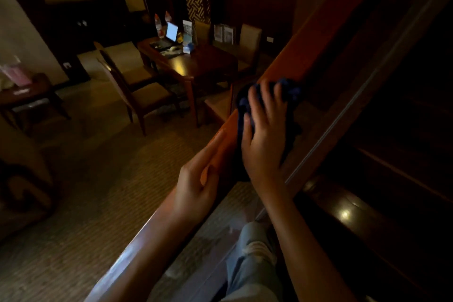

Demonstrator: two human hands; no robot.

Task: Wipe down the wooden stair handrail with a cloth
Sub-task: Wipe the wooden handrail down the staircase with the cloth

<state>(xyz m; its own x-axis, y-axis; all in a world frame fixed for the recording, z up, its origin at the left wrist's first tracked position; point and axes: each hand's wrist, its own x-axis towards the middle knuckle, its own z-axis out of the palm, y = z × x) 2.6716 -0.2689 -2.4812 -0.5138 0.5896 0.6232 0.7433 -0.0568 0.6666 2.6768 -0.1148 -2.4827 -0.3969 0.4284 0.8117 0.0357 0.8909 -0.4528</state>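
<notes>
The wooden handrail (pixel 316 39) runs diagonally from the bottom left up to the top right of the dim head view. A dark blue cloth (pixel 290 89) is draped over the rail at mid-frame. My right hand (pixel 263 135) lies flat on the cloth with fingers spread, pressing it onto the rail. Just below it, my left hand (pixel 196 184) rests against the rail's left side, fingers extended along the wood and the thumb across the palm side. It holds nothing that I can see.
Dark wooden stair treads (pixel 367 206) lie to the right of the rail. Below on the left is a carpeted room with a wooden table (pixel 196 61) carrying a laptop and bottles, chairs (pixel 137 91) around it, and a small side table (pixel 27 95).
</notes>
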